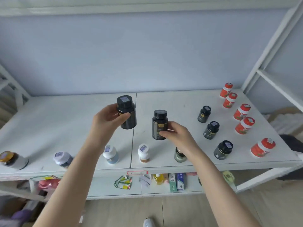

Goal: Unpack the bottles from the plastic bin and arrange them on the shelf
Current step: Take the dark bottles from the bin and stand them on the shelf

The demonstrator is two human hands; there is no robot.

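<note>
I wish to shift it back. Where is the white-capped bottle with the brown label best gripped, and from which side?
Probably round the body of the white-capped bottle, below its cap, coming from the front: it stands upright near the shelf edge, with gaps on both sides.

cam=head, wide-angle | from=above and in front of white metal shelf [49, 122] | facing=forward and down, toward pale blue wall [147, 54] | range=near; beige plank floor [180, 210] at lower edge
</note>
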